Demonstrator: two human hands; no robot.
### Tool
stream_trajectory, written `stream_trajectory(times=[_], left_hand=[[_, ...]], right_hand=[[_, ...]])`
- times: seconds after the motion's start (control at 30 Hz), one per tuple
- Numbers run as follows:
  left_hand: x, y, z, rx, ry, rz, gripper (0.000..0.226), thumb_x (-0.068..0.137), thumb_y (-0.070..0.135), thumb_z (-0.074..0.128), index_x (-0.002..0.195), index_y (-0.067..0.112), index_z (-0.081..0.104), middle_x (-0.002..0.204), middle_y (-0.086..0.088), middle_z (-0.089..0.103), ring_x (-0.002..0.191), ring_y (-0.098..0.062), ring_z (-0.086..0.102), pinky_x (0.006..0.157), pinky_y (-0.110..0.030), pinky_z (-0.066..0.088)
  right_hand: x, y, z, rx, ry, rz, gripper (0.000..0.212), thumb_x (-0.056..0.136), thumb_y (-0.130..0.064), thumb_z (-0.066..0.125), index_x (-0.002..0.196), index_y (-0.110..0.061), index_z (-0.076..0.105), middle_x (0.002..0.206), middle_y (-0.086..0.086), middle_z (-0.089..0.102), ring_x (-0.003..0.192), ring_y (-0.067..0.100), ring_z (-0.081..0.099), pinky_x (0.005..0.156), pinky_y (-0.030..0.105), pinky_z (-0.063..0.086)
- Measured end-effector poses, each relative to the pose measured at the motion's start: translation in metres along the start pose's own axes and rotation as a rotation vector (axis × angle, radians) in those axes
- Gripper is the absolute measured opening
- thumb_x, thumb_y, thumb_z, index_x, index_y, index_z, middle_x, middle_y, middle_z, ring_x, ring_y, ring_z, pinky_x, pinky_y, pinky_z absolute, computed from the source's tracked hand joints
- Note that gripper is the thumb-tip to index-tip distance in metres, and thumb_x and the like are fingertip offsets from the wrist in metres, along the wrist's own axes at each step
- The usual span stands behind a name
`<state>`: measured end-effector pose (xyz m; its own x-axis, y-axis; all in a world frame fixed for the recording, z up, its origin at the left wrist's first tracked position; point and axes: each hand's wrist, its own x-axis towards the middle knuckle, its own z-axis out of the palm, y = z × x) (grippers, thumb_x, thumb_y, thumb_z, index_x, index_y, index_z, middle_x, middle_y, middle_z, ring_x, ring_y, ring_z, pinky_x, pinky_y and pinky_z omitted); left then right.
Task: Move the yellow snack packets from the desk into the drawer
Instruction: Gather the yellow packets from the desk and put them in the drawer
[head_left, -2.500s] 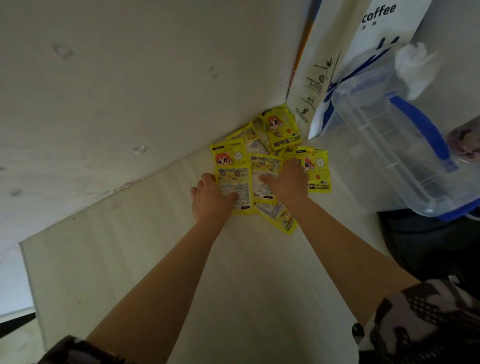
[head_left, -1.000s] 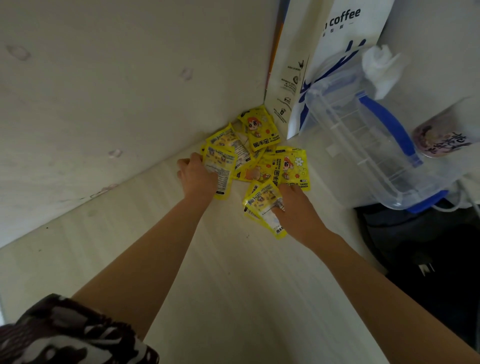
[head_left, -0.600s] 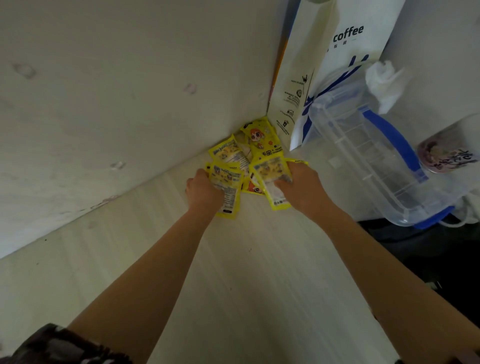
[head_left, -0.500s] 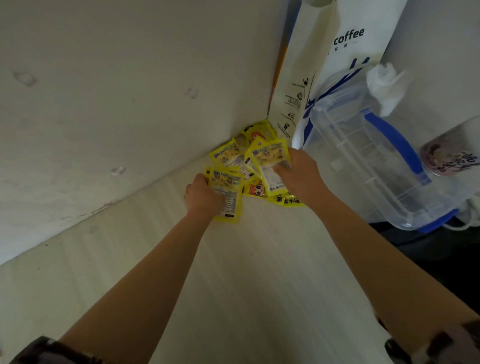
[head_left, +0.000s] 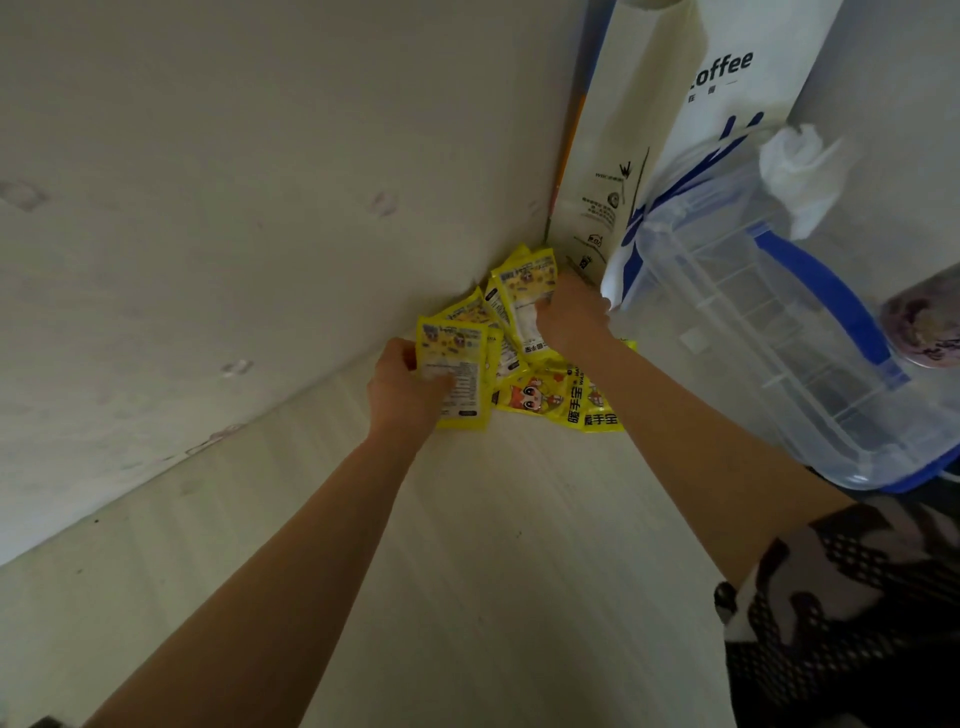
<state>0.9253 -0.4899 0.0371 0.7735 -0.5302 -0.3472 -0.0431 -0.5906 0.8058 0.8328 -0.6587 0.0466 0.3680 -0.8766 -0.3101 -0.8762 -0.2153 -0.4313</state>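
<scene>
Several yellow snack packets (head_left: 550, 397) with a cartoon face lie in the far corner of the pale wooden desk (head_left: 467, 571), against the wall. My left hand (head_left: 402, 387) grips a packet (head_left: 457, 371) with its printed back up. My right hand (head_left: 571, 317) holds other packets (head_left: 522, 296) lifted near the corner. Two packets lie flat on the desk between and below my hands. No drawer is in view.
A white paper bag marked "coffee" (head_left: 670, 130) stands in the corner right of the packets. A clear plastic box with blue handle (head_left: 779, 332) sits beside it, a crumpled tissue (head_left: 800, 171) on top. A cup (head_left: 924, 322) shows at the right edge.
My right hand has gathered packets and moved up toward the corner by the paper bag. My left hand still grips its packet, lifted slightly. The spread pile has become smaller.
</scene>
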Motion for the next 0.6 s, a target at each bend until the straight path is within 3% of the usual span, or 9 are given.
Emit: stream_trajectory(times=[0.1, 0.2, 0.23, 0.3, 0.43, 0.6], left_hand=[[0.000, 0.002, 0.003, -0.089, 0.014, -0.078, 0.029, 0.078, 0.011, 0.074, 0.098, 0.018, 0.054, 0.098, -0.004, 0.066, 0.086, -0.024, 0.067, 0.073, -0.036, 0.057], [-0.003, 0.003, 0.007, -0.131, 0.017, -0.100, 0.028, 0.080, 0.009, 0.072, 0.096, 0.018, 0.052, 0.096, -0.004, 0.065, 0.084, -0.023, 0.066, 0.069, -0.031, 0.054], [-0.004, 0.002, 0.008, -0.137, 0.020, -0.103, 0.028, 0.081, 0.009, 0.071, 0.097, 0.019, 0.051, 0.096, -0.003, 0.064, 0.086, -0.023, 0.066, 0.070, -0.033, 0.055], [-0.005, -0.001, 0.009, -0.139, 0.039, -0.116, 0.028, 0.082, 0.010, 0.070, 0.098, 0.019, 0.050, 0.098, -0.003, 0.064, 0.090, -0.025, 0.066, 0.077, -0.038, 0.057], [-0.006, -0.002, 0.010, -0.130, 0.077, -0.153, 0.032, 0.082, 0.016, 0.070, 0.108, 0.016, 0.051, 0.110, -0.007, 0.064, 0.097, -0.027, 0.065, 0.085, -0.046, 0.055], [-0.018, -0.001, 0.009, -0.097, 0.071, -0.152, 0.039, 0.085, 0.017, 0.068, 0.118, 0.012, 0.049, 0.114, -0.008, 0.061, 0.100, -0.028, 0.063, 0.087, -0.045, 0.054]], right_hand=[[0.001, 0.000, 0.000, 0.030, -0.018, 0.061, 0.027, 0.092, -0.014, 0.048, 0.117, -0.004, 0.053, 0.127, 0.019, 0.053, 0.123, 0.038, 0.046, 0.101, 0.041, 0.035], [0.003, 0.007, 0.000, 0.105, -0.038, -0.003, 0.007, 0.090, -0.010, 0.049, 0.085, -0.008, 0.053, 0.092, 0.012, 0.056, 0.100, 0.032, 0.056, 0.079, 0.034, 0.040], [0.000, 0.009, -0.003, 0.123, -0.034, -0.020, 0.011, 0.089, -0.008, 0.049, 0.078, -0.007, 0.050, 0.083, 0.009, 0.053, 0.090, 0.028, 0.055, 0.073, 0.031, 0.037], [-0.007, 0.013, -0.007, 0.160, -0.008, -0.054, 0.006, 0.088, -0.006, 0.050, 0.084, -0.004, 0.055, 0.085, 0.010, 0.055, 0.085, 0.025, 0.053, 0.071, 0.030, 0.038], [-0.025, 0.016, -0.019, 0.144, 0.007, -0.094, 0.014, 0.092, -0.009, 0.051, 0.101, 0.001, 0.056, 0.105, 0.021, 0.061, 0.099, 0.034, 0.057, 0.074, 0.036, 0.043], [-0.053, 0.024, -0.037, 0.301, -0.006, -0.059, 0.023, 0.090, -0.013, 0.053, 0.109, -0.003, 0.060, 0.100, 0.014, 0.066, 0.087, 0.027, 0.063, 0.066, 0.031, 0.049]])
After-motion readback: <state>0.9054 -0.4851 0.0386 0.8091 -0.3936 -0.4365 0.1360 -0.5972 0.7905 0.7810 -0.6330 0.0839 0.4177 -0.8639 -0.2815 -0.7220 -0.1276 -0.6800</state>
